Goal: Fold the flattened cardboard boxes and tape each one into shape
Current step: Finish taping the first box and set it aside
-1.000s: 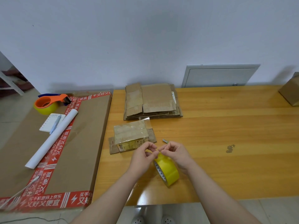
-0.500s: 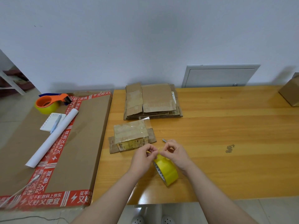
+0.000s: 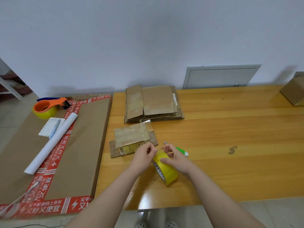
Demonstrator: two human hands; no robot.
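A yellow tape roll [image 3: 166, 170] stands on edge on the wooden table [image 3: 230, 129], near its front edge. My right hand [image 3: 176, 158] grips the roll from the right, thumb on its outer face. My left hand [image 3: 143, 156] pinches the tape's loose end at the top of the roll. Just beyond my hands lies a small flattened box [image 3: 131, 137] covered with clear tape. A stack of flattened cardboard boxes [image 3: 153, 102] lies further back.
A green-handled cutter [image 3: 180, 149] lies right of my hands. Left of the table a large flat carton [image 3: 85, 145] carries an orange tape dispenser [image 3: 49, 106], a notepad with pen [image 3: 51, 126] and a white paper roll [image 3: 52, 142]. A folded box [image 3: 294, 89] sits far right.
My hands and the roll shifted slightly. The right hand opened away from the left, uncovering the green cutter behind it.
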